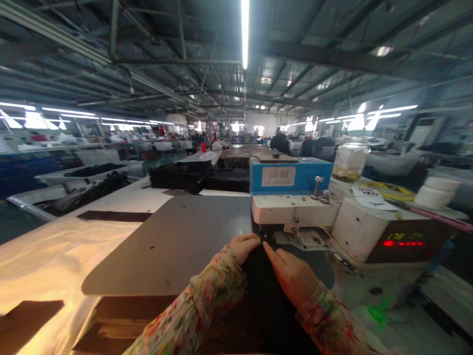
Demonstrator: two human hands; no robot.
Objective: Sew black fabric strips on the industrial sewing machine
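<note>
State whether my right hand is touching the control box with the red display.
Apart: the head view shows worktop between the right hand and control box.

Runs plain black down the material and through the stacked pieces. Mixes red and green in a flowery pattern over pale cream on the sleeves. Shows blue on the box, off-white on the machine head, grey on the plate. Glows red and yellow-green on the display.

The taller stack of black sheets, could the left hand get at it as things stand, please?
Probably yes: nothing upright seems to stand between the left hand and the black stack, just the flat grey plate, though reach is hard to judge.
</note>
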